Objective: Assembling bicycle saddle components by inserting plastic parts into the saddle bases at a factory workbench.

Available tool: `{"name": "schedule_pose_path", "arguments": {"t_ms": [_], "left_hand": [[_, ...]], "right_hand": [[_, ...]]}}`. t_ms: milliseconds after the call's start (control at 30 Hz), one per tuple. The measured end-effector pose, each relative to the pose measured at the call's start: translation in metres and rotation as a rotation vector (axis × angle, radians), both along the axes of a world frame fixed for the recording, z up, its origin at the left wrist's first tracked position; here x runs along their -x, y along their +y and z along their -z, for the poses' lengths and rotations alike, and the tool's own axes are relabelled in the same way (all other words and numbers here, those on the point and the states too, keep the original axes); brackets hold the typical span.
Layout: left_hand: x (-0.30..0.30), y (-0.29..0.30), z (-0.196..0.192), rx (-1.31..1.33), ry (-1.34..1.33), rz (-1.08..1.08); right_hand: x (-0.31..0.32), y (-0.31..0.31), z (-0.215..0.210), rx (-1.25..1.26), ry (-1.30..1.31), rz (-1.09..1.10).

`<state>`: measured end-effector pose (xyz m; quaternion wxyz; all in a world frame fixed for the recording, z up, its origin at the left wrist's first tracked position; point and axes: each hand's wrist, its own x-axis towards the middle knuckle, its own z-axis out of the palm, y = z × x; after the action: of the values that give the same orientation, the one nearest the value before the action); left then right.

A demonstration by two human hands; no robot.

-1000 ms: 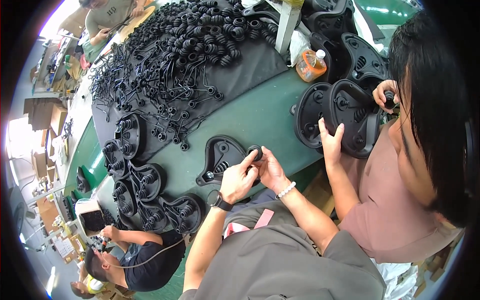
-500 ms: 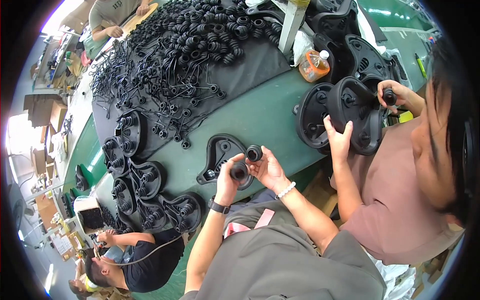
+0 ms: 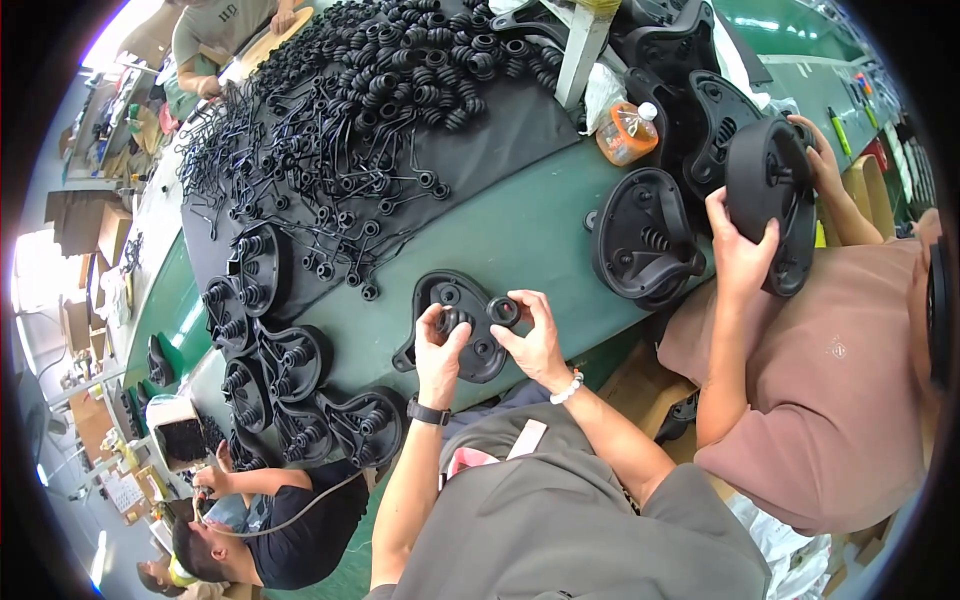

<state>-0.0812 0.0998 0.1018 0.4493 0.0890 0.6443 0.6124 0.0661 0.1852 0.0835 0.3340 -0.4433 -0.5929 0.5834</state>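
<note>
Centrally, I see the left hand (image 3: 437, 335) pinching one black fitting (image 3: 453, 319) and the right hand (image 3: 518, 323) another fitting (image 3: 503, 311), by a seemingly unfinished shell (image 3: 485, 352), with fitted shells (image 3: 300, 358) grouped toward eight o'clock.

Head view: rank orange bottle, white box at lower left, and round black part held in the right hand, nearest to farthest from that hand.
1. Round black part: in the right hand.
2. Orange bottle: ahead, to the right.
3. White box: far off to the left.
</note>
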Motion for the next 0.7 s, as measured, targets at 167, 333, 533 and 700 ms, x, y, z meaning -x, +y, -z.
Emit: {"name": "schedule_pose_path", "arguments": {"t_ms": [167, 333, 533, 700], "left_hand": [[-0.005, 0.015, -0.013, 0.03, 0.828, 0.244], [-0.006, 0.022, -0.018, 0.095, 0.863, 0.317], [0.015, -0.006, 0.032, 0.214, 0.639, 0.132], [0.042, -0.04, 0.065, 0.422, 0.788, 0.207]], "right_hand": [[-0.003, 0.007, -0.001, -0.166, -0.097, 0.035], [-0.005, 0.011, 0.003, -0.061, -0.063, 0.025], [-0.01, 0.003, 0.02, -0.014, -0.149, -0.081], [-0.008, -0.027, 0.041, -0.271, -0.272, -0.51]]}}
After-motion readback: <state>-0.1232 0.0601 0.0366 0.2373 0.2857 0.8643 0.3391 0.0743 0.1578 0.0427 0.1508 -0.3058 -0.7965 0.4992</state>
